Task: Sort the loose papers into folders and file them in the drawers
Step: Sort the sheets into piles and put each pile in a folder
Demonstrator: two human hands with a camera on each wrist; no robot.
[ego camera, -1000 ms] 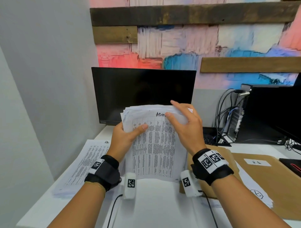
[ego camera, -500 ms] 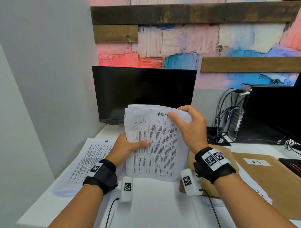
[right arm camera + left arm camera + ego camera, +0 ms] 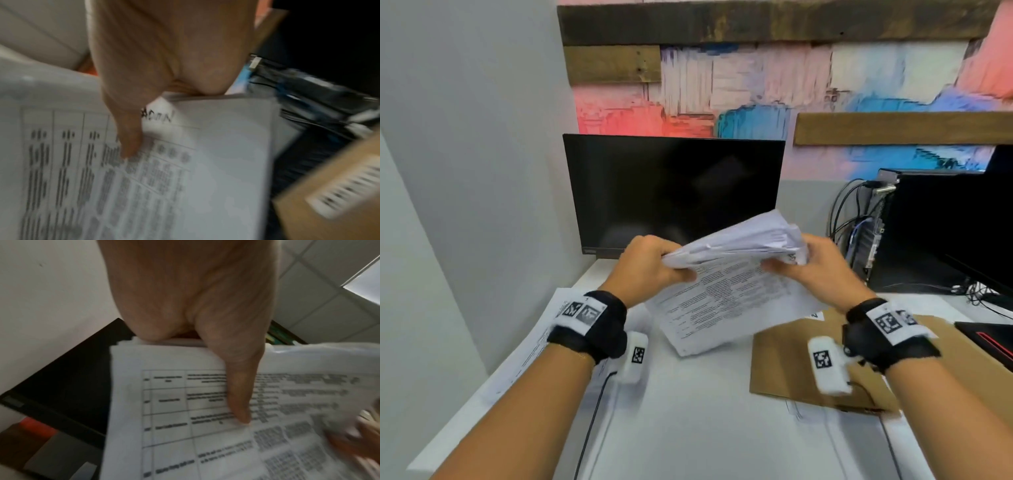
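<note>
A stack of printed papers with tables hangs above the desk, turned sideways with its long edge running left to right. My left hand grips its left end, thumb on the printed face. My right hand grips the right end near a handwritten heading, thumb on top. In the wrist views each thumb presses the stack against fingers hidden behind it. A brown folder lies on the desk under my right wrist. A second pile of printed sheets lies at the left desk edge.
A dark monitor stands behind the papers. At the right are a second monitor, a small computer with cables and a black item with a red stripe. The white desk extends toward me. A grey wall borders the left.
The stack was upright facing me; now it is turned sideways and tipped flatter. My left hand rose to its left end, and my right hand moved right and down with the top end.
</note>
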